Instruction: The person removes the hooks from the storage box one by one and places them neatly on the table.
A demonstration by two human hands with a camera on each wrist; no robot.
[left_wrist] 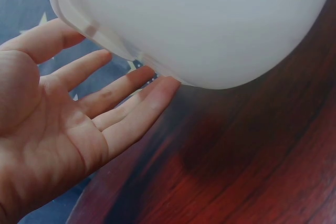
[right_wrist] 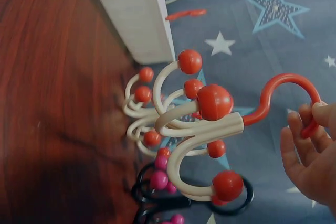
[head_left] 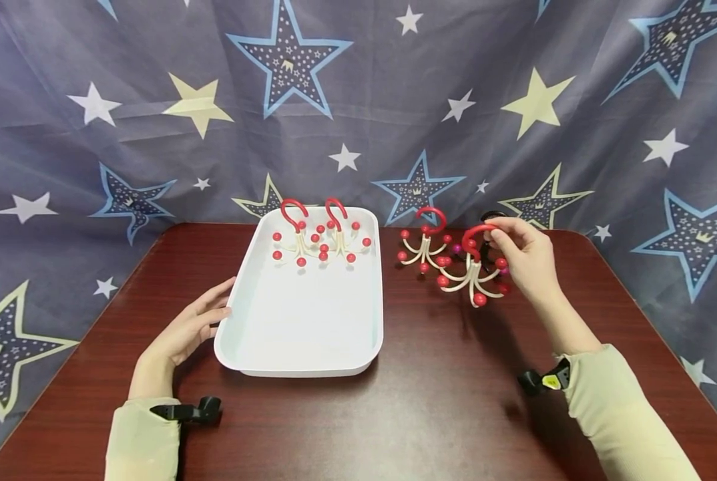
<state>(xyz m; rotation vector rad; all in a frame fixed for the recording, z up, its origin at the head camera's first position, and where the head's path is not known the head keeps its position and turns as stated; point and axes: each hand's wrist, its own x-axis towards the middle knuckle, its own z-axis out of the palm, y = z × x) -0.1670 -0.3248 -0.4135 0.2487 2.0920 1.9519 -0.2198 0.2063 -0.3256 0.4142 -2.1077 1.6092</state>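
Observation:
My right hand (head_left: 529,260) pinches the red hook of a multi-arm hanger (head_left: 474,280), whose cream arms end in red balls. It hangs above the table, and in the right wrist view the hanger (right_wrist: 210,124) spreads beside the thumb and fingers. My left hand (head_left: 187,324) touches the left rim of a white tray (head_left: 304,369) with its fingers fairly straight, as the left wrist view also shows. Two like hangers stand at the far end inside the tray, a left hanger (head_left: 298,240) and a right hanger (head_left: 339,244).
Another red-and-cream hanger (head_left: 424,248) stands on the table right of the tray. Behind the held one is a black hanger (right_wrist: 189,202) with pink balls, partly hidden. The brown table (head_left: 430,414) ends at a star-patterned cloth (head_left: 358,113).

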